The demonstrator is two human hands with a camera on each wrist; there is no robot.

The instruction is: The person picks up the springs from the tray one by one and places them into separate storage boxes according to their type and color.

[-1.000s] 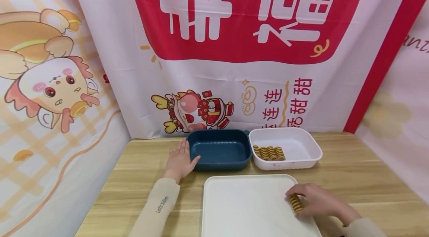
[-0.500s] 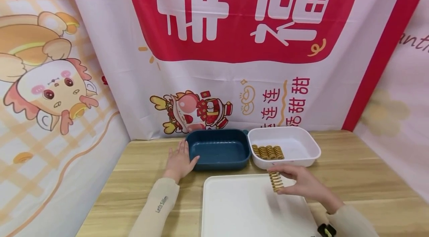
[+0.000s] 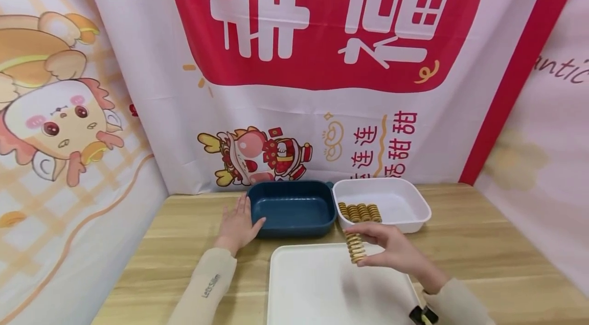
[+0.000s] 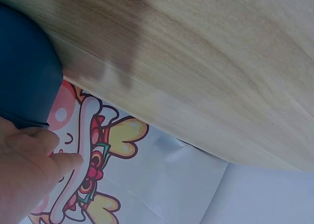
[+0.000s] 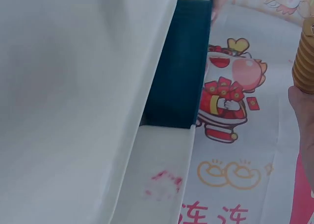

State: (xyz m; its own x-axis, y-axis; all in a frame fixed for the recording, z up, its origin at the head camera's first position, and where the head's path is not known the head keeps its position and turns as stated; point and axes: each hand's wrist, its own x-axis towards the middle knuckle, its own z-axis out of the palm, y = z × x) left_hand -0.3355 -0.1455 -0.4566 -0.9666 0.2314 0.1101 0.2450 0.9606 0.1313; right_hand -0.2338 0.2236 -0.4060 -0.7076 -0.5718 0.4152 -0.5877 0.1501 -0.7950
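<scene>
My right hand pinches a stack of round biscuits between thumb and fingertips. It holds them above the far part of a white tray, just in front of the white box. In the right wrist view, part of the biscuit stack shows at the right edge. My left hand rests against the left side of a dark blue box, fingers extended along its outside and the thumb at the front corner. Several similar biscuit stacks stand in a row at the left of the white box.
The two boxes stand side by side at the back of the wooden table, before a printed cloth. The tray lies in front of them. A dark watch is on the right wrist.
My right hand has lifted the biscuit stack from the tray's right side and carried it left and away from me, toward the boxes. My left hand stays at the blue box.
</scene>
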